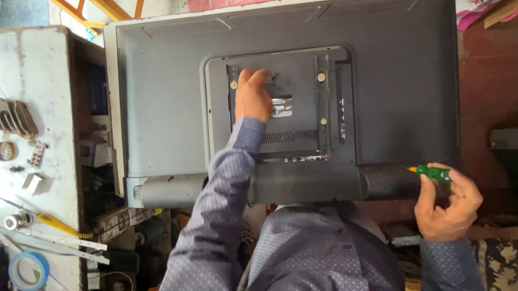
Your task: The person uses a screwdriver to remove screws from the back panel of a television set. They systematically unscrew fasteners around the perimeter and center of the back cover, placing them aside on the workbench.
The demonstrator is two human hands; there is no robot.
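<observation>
Two hands work at a television (388,82) lying face down. The left hand (252,95) rests fingertips on its raised middle panel, holding nothing, beside a small screw hole; gold screws (321,77) sit to its right. The right hand (446,202) grips a green screwdriver (432,171), tip at the television's near edge. Open dark back spreads around the left hand. A cluttered bench (44,118) with a tape roll (28,271) lies further left. What the left fingertips touch is hidden.
</observation>
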